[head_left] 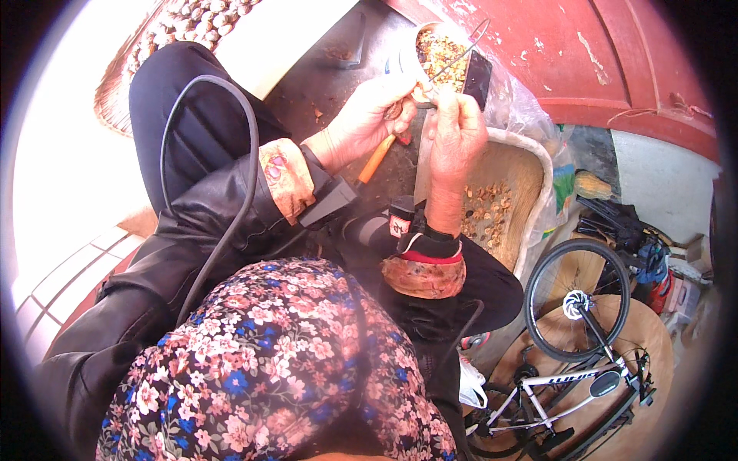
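Note:
My two hands meet in front of a white tub (pixel 405 55) of broken nut kernels (pixel 442 60). The fingers of my left hand (pixel 369 115) are closed on a brown piece of walnut (pixel 393 111). My right hand (pixel 458 134) is closed too, thumb and forefinger pinched close to the left fingertips; what lies between them is too small to make out. Below my left hand is a hammer (pixel 375 160) with an orange handle. Under my right wrist, a shallow tray (pixel 543 180) holds scattered shell or nut pieces (pixel 486 207).
A woven basket (pixel 108 100) of whole walnuts (pixel 196 21) stands at the far left. A thin wire handle (pixel 461 55) arches over the tub. Clear plastic sheeting (pixel 523 107) lies beside the red wooden door (pixel 584 54). A bicycle (pixel 530 392) is at the lower right.

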`<state>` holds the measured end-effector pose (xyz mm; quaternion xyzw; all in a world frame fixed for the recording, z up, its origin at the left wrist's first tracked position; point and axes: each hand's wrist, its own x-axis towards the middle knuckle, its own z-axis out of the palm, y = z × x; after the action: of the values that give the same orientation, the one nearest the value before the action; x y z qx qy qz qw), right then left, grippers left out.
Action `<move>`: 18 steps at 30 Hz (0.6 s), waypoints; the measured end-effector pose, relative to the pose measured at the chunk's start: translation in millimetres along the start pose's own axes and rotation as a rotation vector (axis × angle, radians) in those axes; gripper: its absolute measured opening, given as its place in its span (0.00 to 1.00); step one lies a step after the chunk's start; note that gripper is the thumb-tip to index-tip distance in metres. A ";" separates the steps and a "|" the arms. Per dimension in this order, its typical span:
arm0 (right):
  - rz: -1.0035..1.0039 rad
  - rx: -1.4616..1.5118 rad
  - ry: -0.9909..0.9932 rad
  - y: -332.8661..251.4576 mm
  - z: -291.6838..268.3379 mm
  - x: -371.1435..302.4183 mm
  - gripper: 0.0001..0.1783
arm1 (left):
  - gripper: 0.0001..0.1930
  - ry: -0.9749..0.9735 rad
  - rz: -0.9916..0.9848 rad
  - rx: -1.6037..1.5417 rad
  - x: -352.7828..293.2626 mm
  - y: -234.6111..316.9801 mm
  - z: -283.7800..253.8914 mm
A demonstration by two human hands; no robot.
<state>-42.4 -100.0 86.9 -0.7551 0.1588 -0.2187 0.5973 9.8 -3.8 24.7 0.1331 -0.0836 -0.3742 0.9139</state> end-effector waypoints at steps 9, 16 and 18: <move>-0.137 -0.316 -0.105 -10.2 -9.0 1.1 0.06 | 0.09 0.020 -0.053 -0.123 -0.5 -3.4 -3.6; -0.089 -0.384 -0.166 -16.7 -14.6 0.7 0.07 | 0.09 0.030 -0.061 0.060 -2.1 -2.9 -1.4; -0.034 -0.373 -0.198 -19.4 -17.0 0.7 0.07 | 0.09 0.061 -0.081 0.121 -1.8 -2.7 -0.8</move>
<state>-51.1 -110.0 109.1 -0.8729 0.1242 -0.1203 0.4562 7.0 -4.3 23.0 0.2026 -0.0728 -0.4008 0.8905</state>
